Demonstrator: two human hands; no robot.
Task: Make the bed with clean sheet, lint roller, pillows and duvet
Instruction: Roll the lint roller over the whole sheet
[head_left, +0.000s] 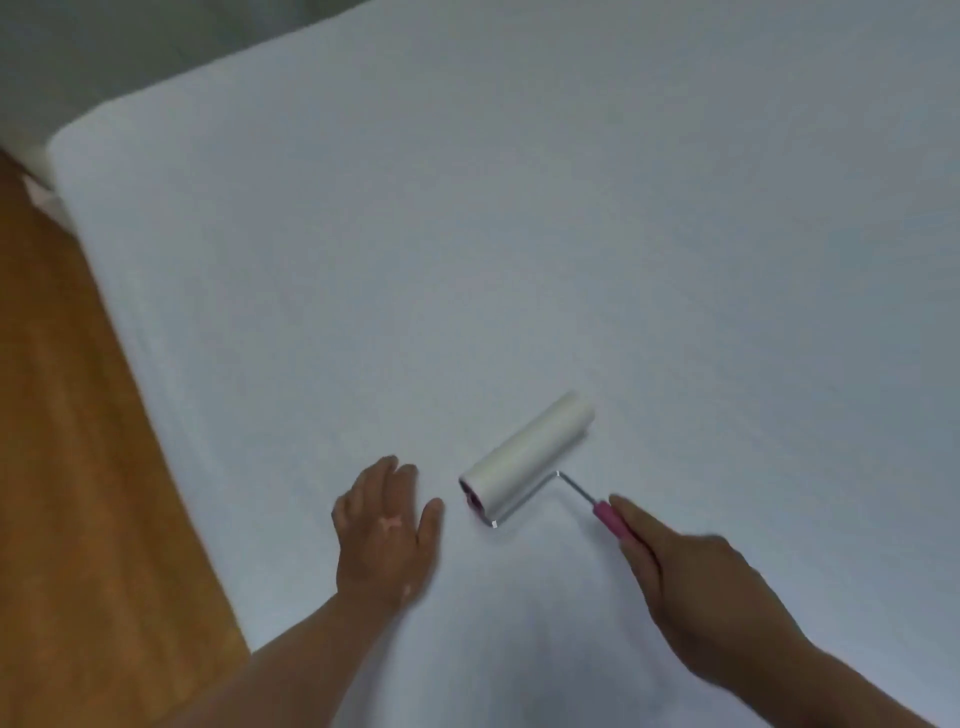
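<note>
From the head camera, the right hand (691, 587) grips the lint roller (527, 460) by its pink handle, drum lying on the white sheet (519, 234) to lift fluff. The left hand (387, 525) lies flat, fingers spread, likely holding the sheet taut beside it.

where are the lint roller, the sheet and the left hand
lint roller (530, 457): head view, middle of the white roll
sheet (467, 234): head view, bare stretch beyond the roller
left hand (387, 530): head view, back of the hand
</note>
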